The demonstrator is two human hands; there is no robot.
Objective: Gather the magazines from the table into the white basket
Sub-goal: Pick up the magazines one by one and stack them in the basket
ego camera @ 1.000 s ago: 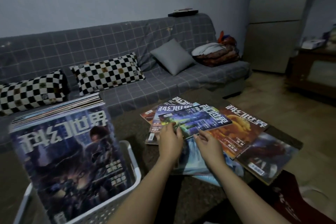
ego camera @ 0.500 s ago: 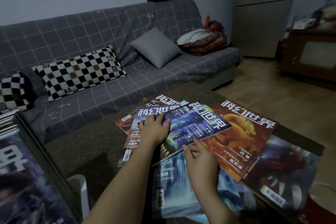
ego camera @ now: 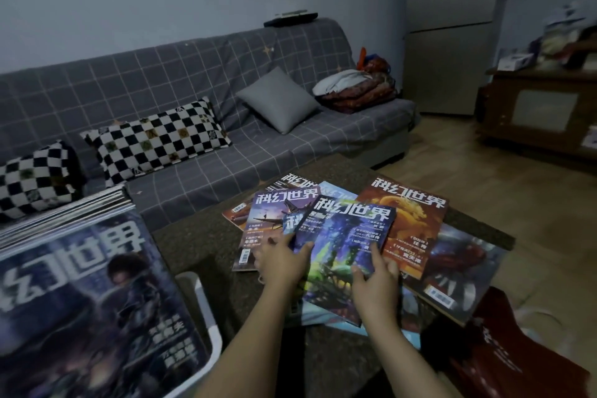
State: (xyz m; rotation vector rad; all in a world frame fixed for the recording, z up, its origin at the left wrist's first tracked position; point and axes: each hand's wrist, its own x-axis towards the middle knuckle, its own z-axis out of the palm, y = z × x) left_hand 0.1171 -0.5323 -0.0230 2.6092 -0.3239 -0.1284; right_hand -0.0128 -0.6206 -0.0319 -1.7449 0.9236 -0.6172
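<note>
Meanwhile both hands' grip holds the blue magazine [ego camera: 342, 245] above overlapping magazines [ego camera: 410, 226], beside the full white basket [ego camera: 206, 326].

Bare table [ego camera: 206, 245] lies open between magazines [ego camera: 345, 245] and basket [ego camera: 206, 310].

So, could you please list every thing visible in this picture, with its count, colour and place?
magazines on table: at least six, overlapping, blue, purple and orange covers
magazines in basket: one stack, dark blue top cover, left
white basket: one, left foreground
table: one, dark speckled
sofa: one, grey checked, behind table
checkered pillows: two, black-white, on sofa
grey cushion: one, on sofa
folded blankets: pile, sofa's right end
cabinet: one, brown, right
left hand: on the magazines
right hand: fingers on the blue top magazine
</note>
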